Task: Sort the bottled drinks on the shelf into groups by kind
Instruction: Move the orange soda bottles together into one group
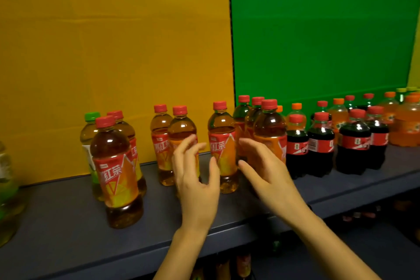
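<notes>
Several red-capped iced-tea bottles with orange-red labels stand on the grey shelf (pixel 68 218); one is near the front left (pixel 117 173), one in the middle (pixel 223 143). My left hand (pixel 195 179) hovers open, fingers spread, in front of a tea bottle (pixel 181 129) that it partly hides. My right hand (pixel 266 168) is open just right of the middle bottle, in front of a tea bottle (pixel 270 125), touching neither clearly. Cola bottles (pixel 354 141) with red caps stand to the right. Orange soda bottles (pixel 406 123) fill the far right.
A green-capped tea bottle (pixel 89 129) stands behind the left teas; another green-labelled bottle (pixel 6 188) is at the left edge. Yellow and green backdrops rise behind the shelf. More bottles sit on a lower shelf (pixel 243 263) beneath the front edge.
</notes>
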A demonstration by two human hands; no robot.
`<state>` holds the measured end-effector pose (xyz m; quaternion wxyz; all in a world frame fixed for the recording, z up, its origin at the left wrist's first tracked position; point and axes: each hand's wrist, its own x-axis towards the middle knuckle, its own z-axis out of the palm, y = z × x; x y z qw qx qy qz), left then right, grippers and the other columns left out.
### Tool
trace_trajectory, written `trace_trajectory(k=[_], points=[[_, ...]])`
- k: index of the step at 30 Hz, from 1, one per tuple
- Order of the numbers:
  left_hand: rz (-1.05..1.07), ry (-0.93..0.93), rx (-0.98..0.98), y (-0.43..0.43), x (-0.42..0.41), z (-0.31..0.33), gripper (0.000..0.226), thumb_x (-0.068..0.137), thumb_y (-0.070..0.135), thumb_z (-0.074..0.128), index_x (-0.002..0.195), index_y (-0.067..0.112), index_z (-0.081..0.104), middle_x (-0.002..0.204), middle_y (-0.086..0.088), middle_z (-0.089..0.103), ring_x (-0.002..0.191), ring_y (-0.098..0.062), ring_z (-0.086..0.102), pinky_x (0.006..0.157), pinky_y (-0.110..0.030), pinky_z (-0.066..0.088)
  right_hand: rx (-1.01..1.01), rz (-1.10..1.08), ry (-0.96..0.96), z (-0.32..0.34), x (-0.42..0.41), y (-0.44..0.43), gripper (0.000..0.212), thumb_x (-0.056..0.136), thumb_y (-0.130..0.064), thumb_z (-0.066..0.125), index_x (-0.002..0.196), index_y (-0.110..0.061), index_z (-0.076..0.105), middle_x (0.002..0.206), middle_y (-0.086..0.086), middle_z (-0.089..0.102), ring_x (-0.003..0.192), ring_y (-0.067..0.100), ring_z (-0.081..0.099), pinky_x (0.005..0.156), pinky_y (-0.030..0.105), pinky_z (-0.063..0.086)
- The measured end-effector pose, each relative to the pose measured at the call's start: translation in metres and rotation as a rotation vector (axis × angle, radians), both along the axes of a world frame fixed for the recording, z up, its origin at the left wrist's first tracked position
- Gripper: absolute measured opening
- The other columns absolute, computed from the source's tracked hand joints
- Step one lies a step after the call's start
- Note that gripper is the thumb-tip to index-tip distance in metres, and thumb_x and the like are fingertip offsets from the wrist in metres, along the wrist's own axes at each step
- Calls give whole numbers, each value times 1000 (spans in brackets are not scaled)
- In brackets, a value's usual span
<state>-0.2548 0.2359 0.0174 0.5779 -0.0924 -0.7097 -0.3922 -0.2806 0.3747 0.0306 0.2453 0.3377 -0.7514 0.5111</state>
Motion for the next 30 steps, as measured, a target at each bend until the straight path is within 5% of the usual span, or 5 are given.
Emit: trace_trajectory(k=[4,11,21,27,30], points=[[-205,5,-143,42,11,19,6,85,11,57,88,12,62,91,4,59,93,-3,56,82,-13,42,-39,-3,11,6,11,54,20,90,-15,58,107,-23,63,104,-14,66,101,-2,60,85,16,49],[-424,-171,-156,125,-17,28,11,85,16,60,94,20,62,90,8,62,79,-9,59,66,-13,46,-4,-72,6,26,-39,149,19,88,-8,57,93,-24,65,91,-11,70,88,0,65,78,12,49],[-84,-216,-180,199,-114,94,15,84,24,63,94,14,61,95,2,63,79,-11,58,74,-26,48,204,-80,-15,95,-173,237,14,87,-15,61,89,-28,63,94,-3,68,92,18,64,89,33,50],[133,-474,-277,195,-186,151,26,88,30,58,105,11,60,106,-2,64,92,-17,55,85,-29,43,369,-15,-55,123,-246,232,17,89,-15,58,106,-17,61,102,-1,62,90,15,60,84,38,52],[255,-648,-339,186,-228,168,33,87,35,58,107,9,59,115,-10,62,107,-26,56,91,-32,44,450,17,-89,130,-276,221,26,88,-15,59,114,-10,58,105,3,60,98,18,56,97,41,46]])
